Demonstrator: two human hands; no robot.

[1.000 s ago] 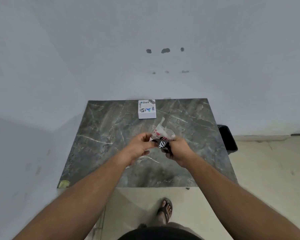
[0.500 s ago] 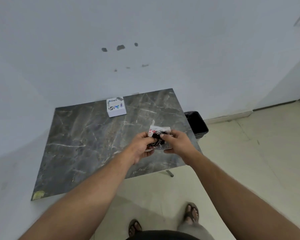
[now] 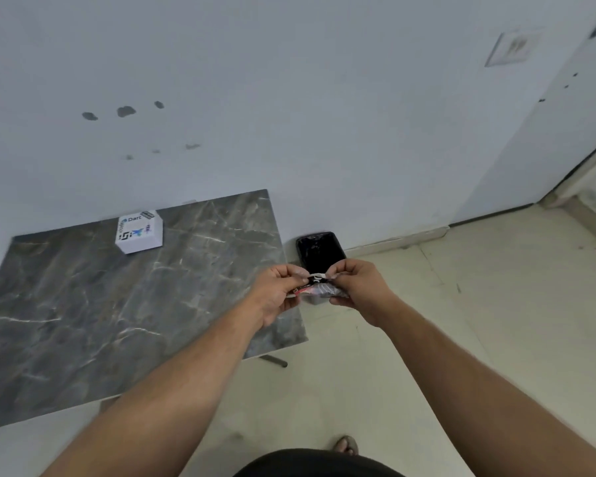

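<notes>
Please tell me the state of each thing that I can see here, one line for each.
small packet, crumpled, held in the air between both hands.
left hand, pinches the packet's left end.
right hand, pinches its right end.
white box, closed, lying on the table.
black bin, upright on the floor, top open.

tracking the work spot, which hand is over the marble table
The left hand, pinching the wrapper above the table at its right corner; the right hand holds it past the edge, over the floor.

Bare forearms (image 3: 172,383), a black garment (image 3: 319,464) at the waist, a sandal (image 3: 347,444) on one foot
</notes>
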